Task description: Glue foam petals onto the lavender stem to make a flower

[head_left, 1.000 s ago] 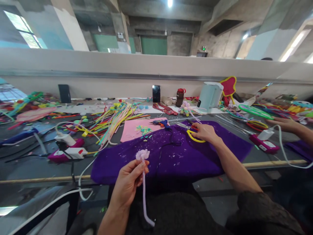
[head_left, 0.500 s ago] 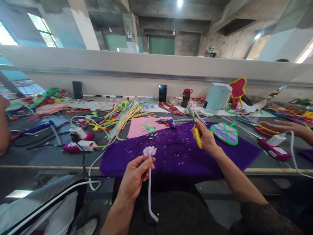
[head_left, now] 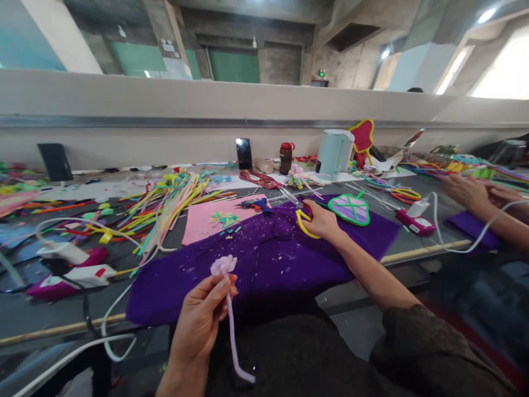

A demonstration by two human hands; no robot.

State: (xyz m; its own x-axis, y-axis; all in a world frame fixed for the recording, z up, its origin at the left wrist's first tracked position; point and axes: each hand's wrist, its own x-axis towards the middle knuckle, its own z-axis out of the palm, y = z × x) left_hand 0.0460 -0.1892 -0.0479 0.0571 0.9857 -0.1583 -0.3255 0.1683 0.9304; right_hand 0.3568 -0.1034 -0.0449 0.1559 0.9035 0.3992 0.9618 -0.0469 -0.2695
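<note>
My left hand (head_left: pixel 209 309) pinches a pale lilac pipe-cleaner flower (head_left: pixel 224 266) just below its fluffy head. Its long stem (head_left: pixel 232 336) hangs down and bends at the bottom. Over the purple cloth (head_left: pixel 165 289), my right hand (head_left: pixel 322 219) is closed on a pair of scissors (head_left: pixel 303 225) with a yellow loop handle and some red. Metal blades show beyond the fingers, pointing away to the upper left. Close by on the right lies a lilac leaf shape with green edging (head_left: pixel 350 209). A blue glue gun (head_left: pixel 258 205) rests partly on a pink sheet (head_left: pixel 198 223).
Many coloured pipe cleaners (head_left: pixel 173 204) lie left of centre. Behind stand a phone (head_left: pixel 243 153), a brown bottle (head_left: pixel 286 159) and a pale green kettle (head_left: pixel 334 153). Power strips (head_left: pixel 88 275) and white cables lie left and right. Another person's hands (head_left: pixel 475 196) are at the right.
My view has turned to the right. My right hand has lowered the scissors towards the cloth, with the yellow loop now facing me. My left hand still holds the flower.
</note>
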